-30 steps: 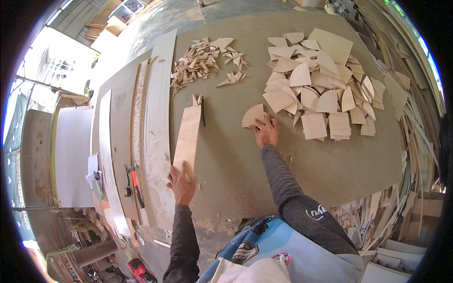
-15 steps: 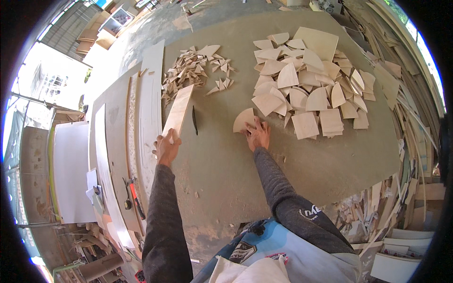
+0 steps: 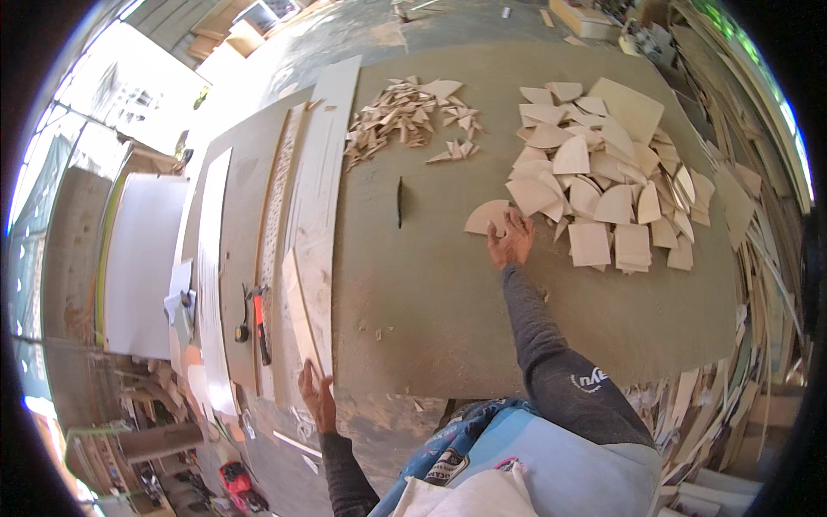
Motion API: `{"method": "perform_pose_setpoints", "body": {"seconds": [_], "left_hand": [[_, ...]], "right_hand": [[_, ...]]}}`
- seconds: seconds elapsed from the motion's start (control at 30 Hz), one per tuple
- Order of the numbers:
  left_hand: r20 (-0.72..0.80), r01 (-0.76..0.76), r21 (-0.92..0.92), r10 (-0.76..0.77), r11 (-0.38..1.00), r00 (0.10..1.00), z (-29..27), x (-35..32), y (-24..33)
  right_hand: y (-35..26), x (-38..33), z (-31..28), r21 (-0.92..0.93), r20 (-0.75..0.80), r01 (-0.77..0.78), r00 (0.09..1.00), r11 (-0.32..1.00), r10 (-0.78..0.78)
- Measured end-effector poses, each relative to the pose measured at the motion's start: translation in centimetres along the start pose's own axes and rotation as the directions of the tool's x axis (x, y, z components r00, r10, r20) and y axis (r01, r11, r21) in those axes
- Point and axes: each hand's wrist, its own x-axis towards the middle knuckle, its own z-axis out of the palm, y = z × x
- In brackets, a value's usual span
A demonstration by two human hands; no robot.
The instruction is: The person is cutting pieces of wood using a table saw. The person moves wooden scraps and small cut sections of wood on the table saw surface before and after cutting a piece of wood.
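My left hand (image 3: 318, 398) is low at the left, its fingers around the near end of a narrow pale wooden strip (image 3: 299, 303). That strip lies along a long white board at the table's left side. On the brown table, my right hand (image 3: 512, 238) has its bent fingers on the right part of a flat, round-edged wooden piece (image 3: 487, 217). Some of this piece is hidden under the fingers. Just beyond that hand spreads a large pile of quarter-round wooden pieces (image 3: 613, 205). A thin dark stick-like object (image 3: 400, 202) lies left of the round-edged piece.
A heap of small pointed wood offcuts (image 3: 392, 116) sits at the table's far left. Left of the white board (image 3: 332, 155) are a red-and-black hand tool (image 3: 261, 323) and a tape measure (image 3: 242, 332). Stacked wood strips (image 3: 758, 198) line the right side.
My left hand has brought the wooden strip left and nearer, from the brown table onto the white board. My right hand remains at the round-edged piece. The whole view has shifted.
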Motion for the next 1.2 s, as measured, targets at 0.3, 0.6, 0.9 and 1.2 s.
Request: {"method": "perform_pose_setpoints", "body": {"seconds": [0.3, 0.6, 0.9, 1.2], "left_hand": [[-0.283, 0.187, -0.201, -0.239, 0.962, 0.929, -1.7, -11.8, -4.3], [-0.257, 0.203, 0.056, -0.182, 0.978, 0.949, 3.9, -11.1, -4.5], [-0.329, 0.420, 0.282, -0.324, 0.863, 0.887, 11.5, -9.3, -2.5], [-0.396, 0.698, 0.328, -0.577, 0.637, 0.714, 16.6, -4.9, -6.0]], "right_hand": [[-3.4, 4.4, -5.0, -0.257, 0.557, 0.478, 0.783, 0.840, -0.275], [-1.3, 5.5, -14.4, -0.528, -0.232, 0.333, 0.828, 0.781, -0.510], [12.5, 2.8, -21.6, -0.267, -0.157, -0.115, 0.985, 0.957, 0.075], [10.7, -1.1, -19.0, -0.433, 0.191, -0.102, 0.961, 0.895, 0.202]]}}
